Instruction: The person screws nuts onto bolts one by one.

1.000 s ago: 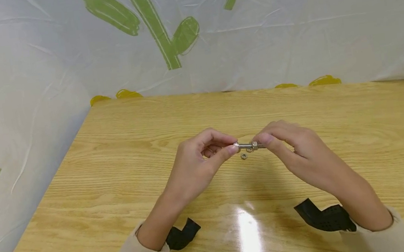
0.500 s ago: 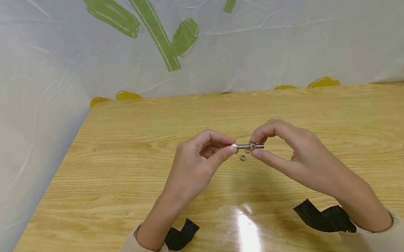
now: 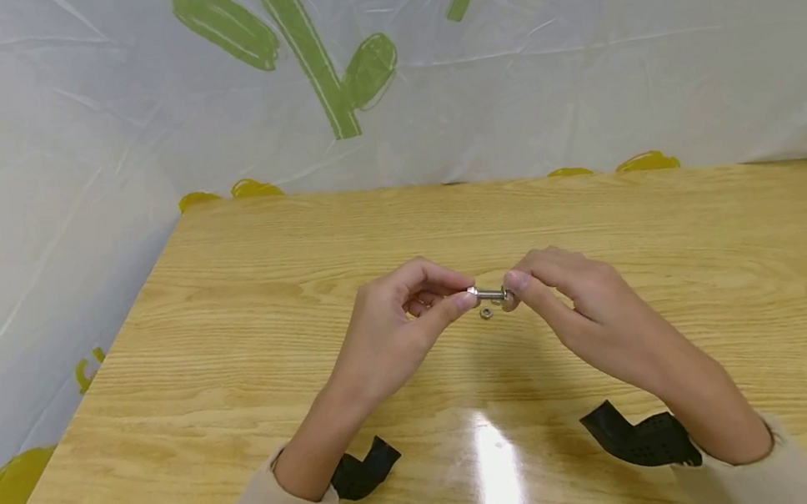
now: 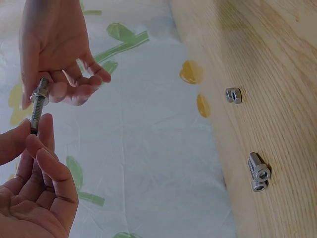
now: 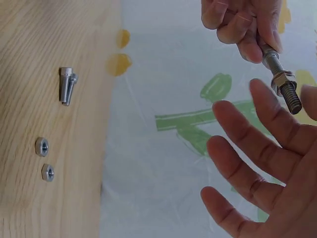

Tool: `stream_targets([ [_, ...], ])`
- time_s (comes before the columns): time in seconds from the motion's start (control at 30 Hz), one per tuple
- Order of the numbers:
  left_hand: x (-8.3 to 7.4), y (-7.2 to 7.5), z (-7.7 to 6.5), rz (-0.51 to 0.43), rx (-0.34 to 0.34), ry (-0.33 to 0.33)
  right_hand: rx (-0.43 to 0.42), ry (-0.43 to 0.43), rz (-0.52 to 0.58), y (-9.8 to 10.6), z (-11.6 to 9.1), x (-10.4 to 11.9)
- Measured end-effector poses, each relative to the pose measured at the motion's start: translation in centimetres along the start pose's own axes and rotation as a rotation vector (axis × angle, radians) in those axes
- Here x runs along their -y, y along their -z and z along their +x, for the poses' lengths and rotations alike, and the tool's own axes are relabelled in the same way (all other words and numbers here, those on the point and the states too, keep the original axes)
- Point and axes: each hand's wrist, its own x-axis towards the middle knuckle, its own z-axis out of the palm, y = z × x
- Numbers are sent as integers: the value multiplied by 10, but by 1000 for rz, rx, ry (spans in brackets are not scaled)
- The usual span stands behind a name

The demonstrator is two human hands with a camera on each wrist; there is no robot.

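A steel bolt point(image 3: 490, 294) is held level above the table; my left hand point(image 3: 397, 320) pinches its head end between thumb and forefinger. A nut point(image 5: 283, 82) sits partway along the thread, and the bolt's tip sticks out past it in the right wrist view. My right hand point(image 3: 595, 304) is at the tip end with bent, spread fingers around the nut. Small gaps show between the nut and the right forefinger point(image 5: 261, 94) and thumb point(image 5: 309, 101). In the head view the right thumb hides the bolt's tip.
On the wooden table point(image 3: 269, 327) lie two loose nuts point(image 5: 42, 147), one mostly hidden in the head view. Two socket-head bolts point(image 4: 256, 168) lie side by side there, seen only in the wrist views. A patterned sheet point(image 3: 504, 88) hangs behind the table.
Half a second ago my right thumb and forefinger pinched the nut; now they have loosened and shifted over the bolt's tip. My left hand keeps its pinch on the bolt.
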Motion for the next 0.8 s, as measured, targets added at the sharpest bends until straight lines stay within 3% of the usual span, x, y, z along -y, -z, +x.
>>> stream_targets([
  [0.23, 0, 1, -1, 10, -14, -13, 20, -2, -37, 3, -3, 1],
  [0.43, 1, 2, -1, 20, -16, -15, -51, 166, -29, -2, -2, 0],
  [0.53, 1, 1, -1, 16, -14, -11, -73, 211, -19, -4, -1, 0],
  [0.8, 2, 1, -2, 7, -12, -14, -60, 117, -7, -4, -3, 2],
])
